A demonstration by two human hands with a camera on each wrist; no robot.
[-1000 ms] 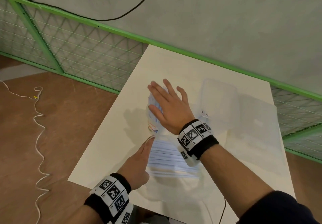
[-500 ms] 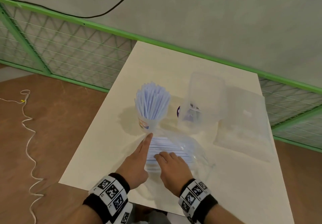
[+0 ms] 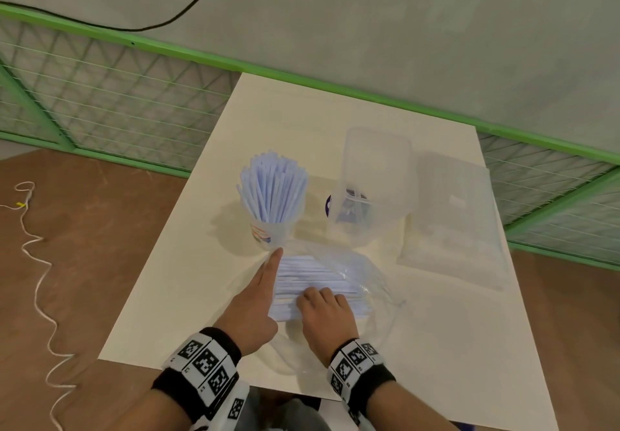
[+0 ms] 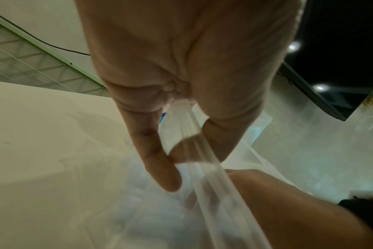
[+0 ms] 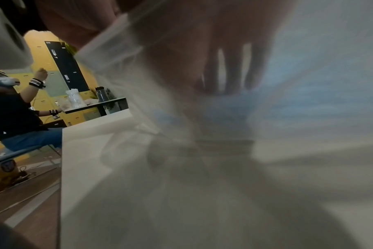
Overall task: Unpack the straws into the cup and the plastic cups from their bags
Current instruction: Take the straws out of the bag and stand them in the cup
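A printed plastic cup point(image 3: 267, 233) stands mid-table, packed with pale blue straws point(image 3: 273, 189). In front of it lies a clear bag point(image 3: 362, 276) holding more straws point(image 3: 312, 276) laid flat. My left hand point(image 3: 256, 296) pinches the bag's rim point(image 4: 193, 133) between thumb and fingers, index finger pointing toward the cup. My right hand point(image 3: 323, 309) is inside the bag's mouth, fingers curled down over the loose straws. In the right wrist view those fingers point(image 5: 226, 67) show blurred through the plastic. A bag of plastic cups point(image 3: 449, 226) lies at the right.
A clear plastic tub point(image 3: 372, 182) stands right of the straw cup, with a dark round thing behind it. A green mesh fence point(image 3: 110, 95) runs behind the white table point(image 3: 188, 283). A white cord point(image 3: 37, 262) trails on the floor at left.
My right hand left the top of the straws in the cup, came back to the bag and curled onto the loose straws. The left hand kept hold of the bag's rim.
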